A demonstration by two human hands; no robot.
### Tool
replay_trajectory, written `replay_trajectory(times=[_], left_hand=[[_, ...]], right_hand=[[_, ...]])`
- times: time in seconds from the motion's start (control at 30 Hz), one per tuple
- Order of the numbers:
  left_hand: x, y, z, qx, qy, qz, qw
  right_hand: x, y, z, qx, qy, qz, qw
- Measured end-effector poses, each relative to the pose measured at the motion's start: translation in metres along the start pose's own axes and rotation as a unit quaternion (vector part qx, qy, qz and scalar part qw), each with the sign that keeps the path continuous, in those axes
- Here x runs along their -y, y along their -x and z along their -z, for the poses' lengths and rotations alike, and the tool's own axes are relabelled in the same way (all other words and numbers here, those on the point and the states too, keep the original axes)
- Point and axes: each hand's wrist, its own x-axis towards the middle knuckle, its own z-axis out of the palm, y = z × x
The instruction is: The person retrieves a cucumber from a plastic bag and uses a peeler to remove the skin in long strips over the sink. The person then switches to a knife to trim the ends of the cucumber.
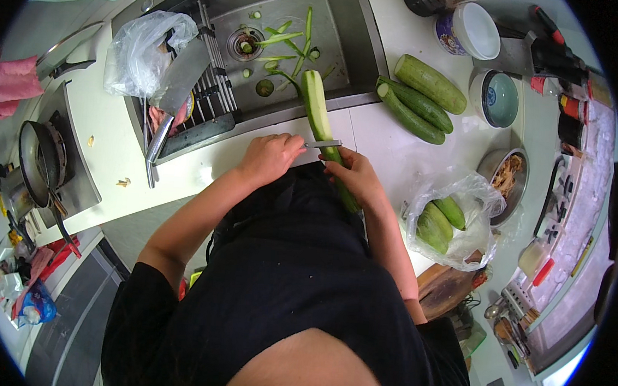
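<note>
My left hand (pixel 273 158) is closed on the handle end of a peeler (pixel 323 144), whose metal head lies across a long green cucumber-like vegetable (pixel 317 108). My right hand (pixel 353 174) grips that vegetable lower down, close to my body. Its far end, over the sink's rim, shows a pale peeled strip, and a peel hangs off beside it. Green peels (pixel 281 39) and cut ends lie in the steel sink (pixel 345 36). On the counter to the right rest several green vegetables (pixel 431 84). A clear plastic bag (pixel 457 244) there holds more of them.
A cleaver (pixel 182 76) and a plastic bag (pixel 137 55) lie over the rack at the sink's left. Right of the sink stand a white tub (pixel 477 31), a green bowl (pixel 502 100) and a metal bowl (pixel 519 192) with brownish food. A wooden board (pixel 441 291) is at lower right.
</note>
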Motion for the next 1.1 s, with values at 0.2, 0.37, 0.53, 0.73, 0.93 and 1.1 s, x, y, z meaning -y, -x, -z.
replay_trajectory(times=[0.2, 0.37, 0.53, 0.73, 0.93, 1.1], left_hand=[[0.040, -0.027, -0.002, -0.026, -0.055, 0.038, 0.997], [0.068, -0.064, 0.005, -0.026, -0.099, 0.085, 0.991], [0.121, -0.081, 0.001, 0.053, -0.134, 0.205, 0.968], [0.120, -0.072, 0.021, 0.045, 0.454, 0.411, 0.789], [0.090, -0.054, 0.024, 0.001, -0.077, 0.245, 0.966], [0.072, -0.041, 0.048, -0.011, -0.127, 0.213, 0.969]], right_hand=[[0.004, 0.011, 0.000, 0.012, 0.004, -0.016, 1.000], [0.005, 0.011, 0.003, 0.010, -0.018, -0.015, 1.000], [-0.002, 0.010, 0.008, 0.024, -0.020, -0.024, 0.999], [0.006, 0.005, 0.006, 0.046, -0.105, -0.069, 0.991], [0.014, -0.006, 0.007, 0.108, -0.168, -0.076, 0.977], [0.020, -0.007, 0.001, 0.100, -0.156, -0.073, 0.980]])
